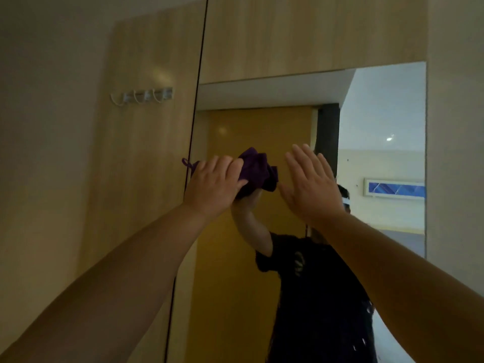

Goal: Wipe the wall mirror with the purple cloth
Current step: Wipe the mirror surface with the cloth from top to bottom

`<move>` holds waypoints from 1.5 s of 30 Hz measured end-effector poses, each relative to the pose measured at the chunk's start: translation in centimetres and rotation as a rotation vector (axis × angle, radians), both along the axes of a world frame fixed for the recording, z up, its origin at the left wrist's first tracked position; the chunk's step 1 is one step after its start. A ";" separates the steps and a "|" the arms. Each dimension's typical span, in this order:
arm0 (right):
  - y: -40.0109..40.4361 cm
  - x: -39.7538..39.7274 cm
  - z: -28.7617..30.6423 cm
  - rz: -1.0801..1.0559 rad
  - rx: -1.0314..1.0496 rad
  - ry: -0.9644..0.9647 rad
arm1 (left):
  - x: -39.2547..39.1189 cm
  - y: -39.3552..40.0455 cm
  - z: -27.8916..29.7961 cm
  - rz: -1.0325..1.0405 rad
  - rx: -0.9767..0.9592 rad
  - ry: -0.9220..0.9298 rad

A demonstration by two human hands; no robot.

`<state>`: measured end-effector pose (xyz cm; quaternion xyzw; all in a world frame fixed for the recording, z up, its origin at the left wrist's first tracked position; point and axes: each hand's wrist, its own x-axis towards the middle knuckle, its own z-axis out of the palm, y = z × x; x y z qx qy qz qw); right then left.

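The wall mirror fills the right half of the view, set into a wooden wall. My left hand is shut on the bunched purple cloth and presses it against the glass near the mirror's left edge. A small loop of the cloth sticks out to the left of my fingers. My right hand is open, fingers together and pointing up, held flat just to the right of the cloth, close to the glass. The mirror reflects a person in a dark shirt with a raised arm.
A wooden panel with a row of white wall hooks stands left of the mirror, with a dark vertical gap between them. Wood cladding runs above the mirror and a beige wall lies at the far right.
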<state>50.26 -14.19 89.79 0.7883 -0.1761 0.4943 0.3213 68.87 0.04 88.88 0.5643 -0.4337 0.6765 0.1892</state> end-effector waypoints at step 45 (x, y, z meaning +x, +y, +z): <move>-0.1 4.2 4.5 -0.021 -0.017 -0.154 | 11.5 -3.2 -22.5 -0.314 0.271 -0.062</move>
